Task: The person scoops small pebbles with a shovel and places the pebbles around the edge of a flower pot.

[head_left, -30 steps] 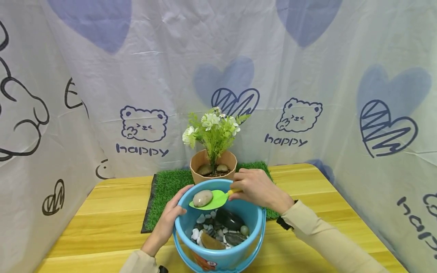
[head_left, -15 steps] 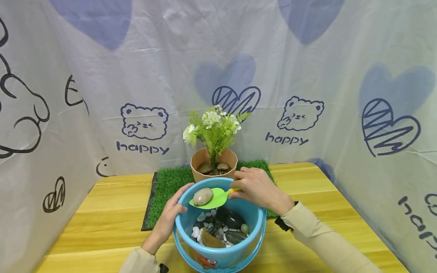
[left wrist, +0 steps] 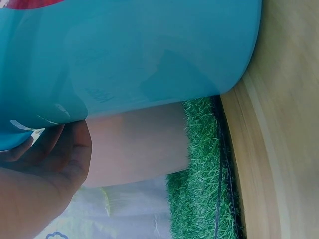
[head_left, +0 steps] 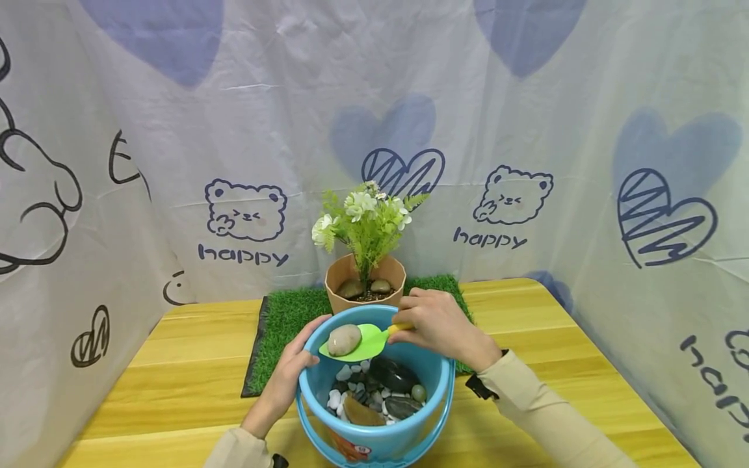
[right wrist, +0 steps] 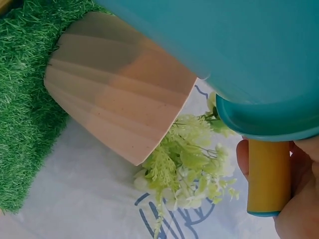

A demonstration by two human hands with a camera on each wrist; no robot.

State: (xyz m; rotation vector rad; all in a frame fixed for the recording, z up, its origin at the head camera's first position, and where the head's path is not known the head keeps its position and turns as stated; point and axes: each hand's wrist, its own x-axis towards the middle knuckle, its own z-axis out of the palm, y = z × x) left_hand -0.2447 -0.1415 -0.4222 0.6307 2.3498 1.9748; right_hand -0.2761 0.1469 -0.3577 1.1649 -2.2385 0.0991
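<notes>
A blue bucket (head_left: 374,445) holds several stones: small white and grey pebbles, a black stone (head_left: 393,374), a brown one (head_left: 363,412) and a striped dark one. My left hand (head_left: 287,370) grips the bucket's left rim, thumb inside and fingers along the outer wall, as the left wrist view also shows. In my right hand (head_left: 439,325) is the yellow handle (right wrist: 269,177) of a small toy shovel. Its green leaf-shaped blade (head_left: 371,343) lies over the bucket's opening and bears a pale smooth stone (head_left: 344,340) near the tip.
Behind the bucket stands a tan flowerpot (head_left: 365,302) with white flowers (head_left: 361,207), soil and two stones. It sits on a green turf mat (head_left: 292,322) on the wooden table (head_left: 175,364). A printed curtain (head_left: 374,78) encloses the back and sides.
The shovel and the pale stone on it have shifted very slightly to the left over the bucket. My left hand keeps its grip on the rim.
</notes>
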